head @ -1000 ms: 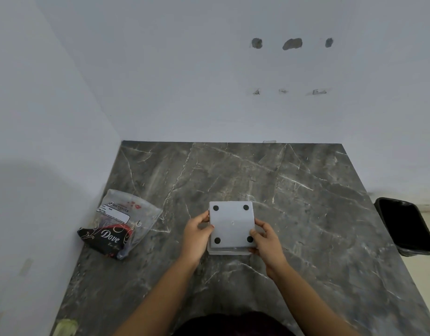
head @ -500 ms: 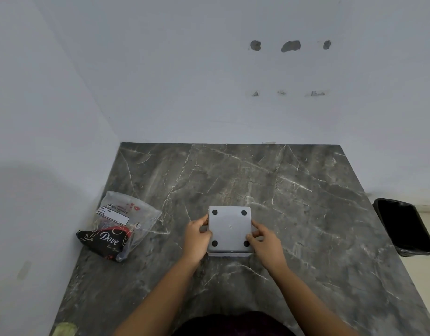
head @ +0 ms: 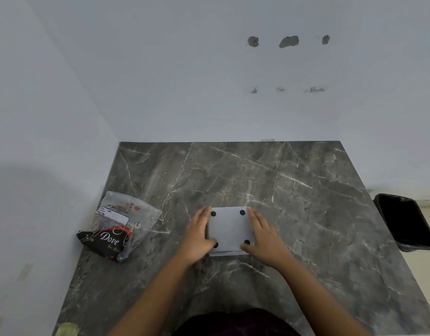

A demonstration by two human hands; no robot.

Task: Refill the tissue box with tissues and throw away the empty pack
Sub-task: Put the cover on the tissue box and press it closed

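Observation:
The white tissue box (head: 229, 229) lies upside down on the dark marble table (head: 306, 185), its base with four black round feet facing up. My left hand (head: 199, 235) presses against its left side and my right hand (head: 263, 236) against its right side, fingers stretched along the edges. The box's opening is hidden underneath. A clear plastic tissue pack (head: 117, 226) with a white label and a black printed lower part lies flat at the table's left edge, well apart from both hands.
A black-lined waste bin (head: 405, 221) stands on the floor past the table's right edge. White walls close off the back and left sides of the table. A small yellowish object (head: 67, 329) sits at the near left corner.
The box has come down from a slight tilt to lie flat on the table. My fingers have straightened along its sides.

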